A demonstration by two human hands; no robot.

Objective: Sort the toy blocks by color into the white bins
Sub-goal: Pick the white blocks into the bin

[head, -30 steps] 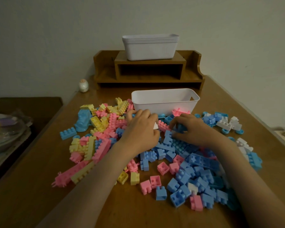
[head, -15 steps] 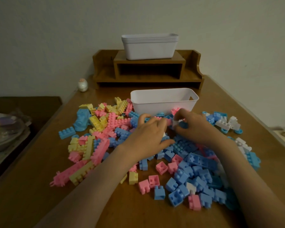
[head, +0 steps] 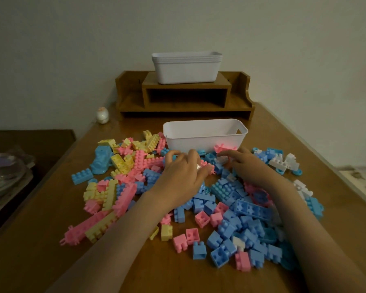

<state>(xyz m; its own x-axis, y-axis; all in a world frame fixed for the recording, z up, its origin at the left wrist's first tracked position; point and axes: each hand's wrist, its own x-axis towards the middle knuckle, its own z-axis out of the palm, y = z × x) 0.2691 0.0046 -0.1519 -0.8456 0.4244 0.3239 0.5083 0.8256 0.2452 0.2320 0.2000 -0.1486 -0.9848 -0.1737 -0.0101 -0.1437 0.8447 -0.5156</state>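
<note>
From my seat, both forearms reach in from the near edge, over the toy blocks [head: 249, 210] spread across the bench [head: 40, 240]. The left hand [head: 183, 174] lies palm down in the middle of the heap. Its knuckles are raised and its fingers bend down onto the blocks, with the fingertips beside a pink spiked block [head: 207, 166]. Something pale glints under those fingers, but I cannot tell whether the hand grips it. The right hand [head: 248, 166] is stretched low and flat, palm down. Its fingers are nearly straight and point left toward the other hand, lying over a white block [head: 222, 159] without closing on anything.

The white bin [head: 201, 140] stands just beyond both hands, with blocks pushed up against its front wall. Yellow and pink blocks lie mostly to the left and blue ones to the right and near me. A few white blocks [head: 281, 162] sit at the far right. A stack of bins [head: 186, 70] rests on the wooden shelf [head: 186, 96] at the back.
</note>
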